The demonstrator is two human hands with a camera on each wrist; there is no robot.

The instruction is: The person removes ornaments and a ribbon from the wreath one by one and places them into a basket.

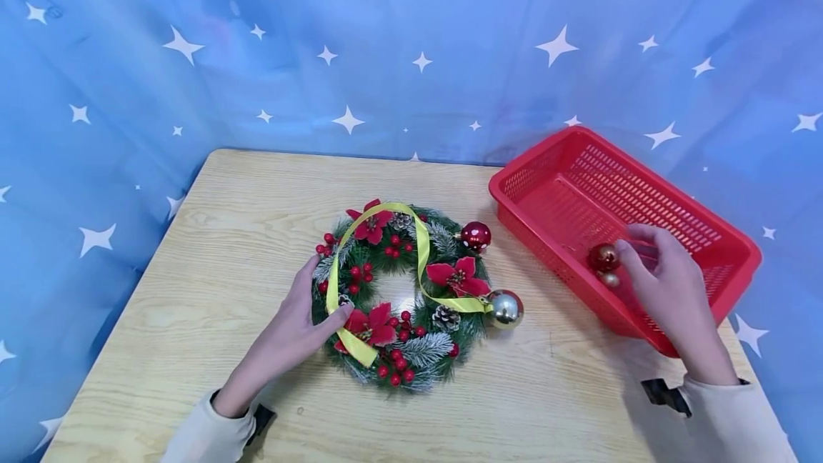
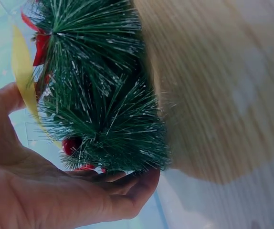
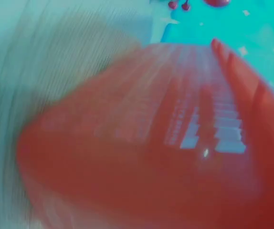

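A green wreath [image 1: 429,350] with red flowers, berries, pine cones and a yellow ribbon [image 1: 421,243] lies mid-table. A red ball [image 1: 476,236] and a silver-gold ball [image 1: 506,308] sit at its right edge. My left hand [image 1: 329,289] rests on the wreath's left side, thumb on the ribbon. In the left wrist view its fingers [image 2: 127,195] touch the wreath's [image 2: 103,95] needles. My right hand [image 1: 622,256] reaches into the red basket [image 1: 701,231] and pinches a small red ball [image 1: 604,257]; a smaller gold ball [image 1: 609,279] sits just below it.
The wooden table [image 1: 212,249] ends near the blue star-patterned cloth [image 1: 193,56] behind and on both sides. The basket stands at the table's right side, partly over its edge. The right wrist view is a blur of the red basket [image 3: 175,143].
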